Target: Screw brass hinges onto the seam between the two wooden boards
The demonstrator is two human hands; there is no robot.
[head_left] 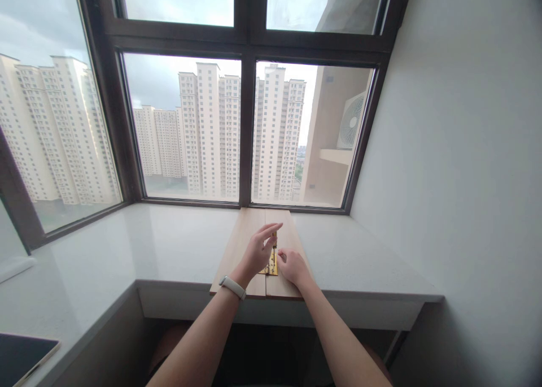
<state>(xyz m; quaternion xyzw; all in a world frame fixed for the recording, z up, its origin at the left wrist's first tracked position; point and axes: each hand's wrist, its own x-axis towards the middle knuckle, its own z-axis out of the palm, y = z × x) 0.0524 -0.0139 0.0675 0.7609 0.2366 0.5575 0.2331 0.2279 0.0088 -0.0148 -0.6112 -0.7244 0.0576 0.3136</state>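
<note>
Two pale wooden boards (277,217) lie side by side, with a seam between them. A yellow metal plate with dark spots, which looks like a hinge (274,267), lies across the seam near their front end. Over it stands a small upright tool with a thin dark shaft, seemingly a screwdriver (275,241). My left hand (259,250) is closed around its top between thumb and fingers, the index finger stretched across. To the right of the shaft, my right hand (292,264) rests low with curled fingers pinched together; whatever they hold is hidden.
The boards lie on a white windowsill counter (182,246), slightly over its front edge. Dark-framed windows (248,121) rise behind it and a white wall (444,149) stands at right. A dark flat panel (25,356) lies at lower left.
</note>
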